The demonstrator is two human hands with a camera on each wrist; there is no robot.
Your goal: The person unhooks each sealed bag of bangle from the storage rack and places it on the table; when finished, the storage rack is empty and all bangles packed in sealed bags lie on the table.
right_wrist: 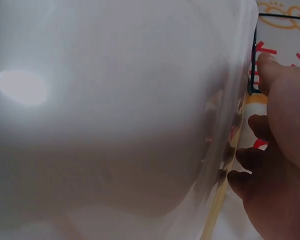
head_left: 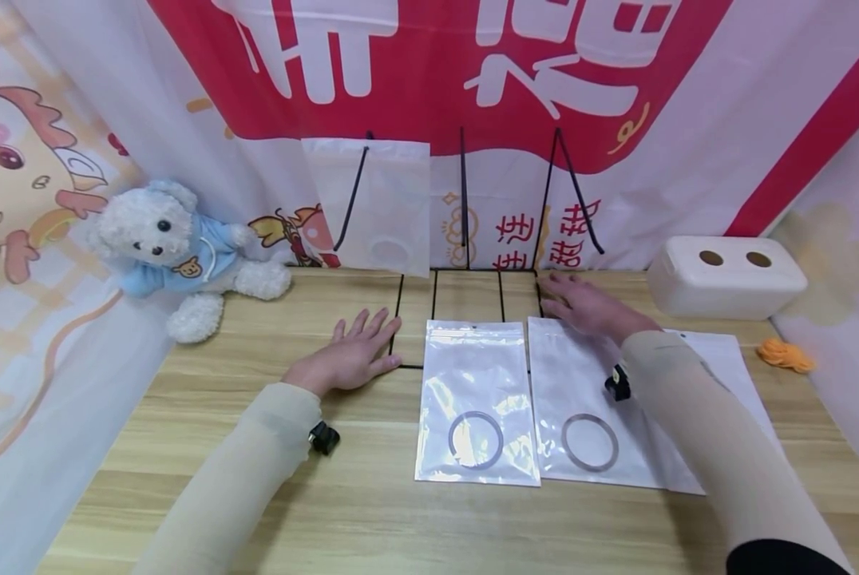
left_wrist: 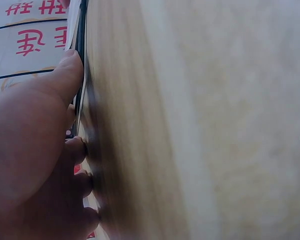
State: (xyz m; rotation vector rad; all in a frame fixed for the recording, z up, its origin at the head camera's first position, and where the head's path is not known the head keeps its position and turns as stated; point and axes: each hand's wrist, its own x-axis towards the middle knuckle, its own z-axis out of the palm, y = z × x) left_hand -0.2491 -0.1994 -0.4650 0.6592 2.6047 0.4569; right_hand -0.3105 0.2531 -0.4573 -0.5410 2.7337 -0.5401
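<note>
From where I stand, taking the tabletop as a clock with twelve at the curtain, the left hand [head_left: 346, 353] lies at ten, palm down, fingers spread toward one and thumb toward three, beside the black wire rack [head_left: 464, 200]. The right hand [head_left: 589, 307] is at two, fingers stretched toward ten by the rack's right side. Both hands are loosely spread and grip nothing. The rack stands at twelve, base wires on the wood.

A white teddy bear [head_left: 185, 247] in blue sits at ten, beyond the left hand; a white box [head_left: 727, 279] with two holes is at two, and a bundle of orange cord [head_left: 785, 355] near three. The right sleeve [head_left: 717, 431] crosses over the right-hand pouch [head_left: 720, 359] and hides much of it.

The middle pouch [head_left: 476, 375] lies at the centre, the next pouch [head_left: 580, 383] at its three o'clock; a grey ring shows in the near half of each. The hanging pouch [head_left: 393, 192], at eleven on the rack's left prong, has a faint round shape low down.
</note>
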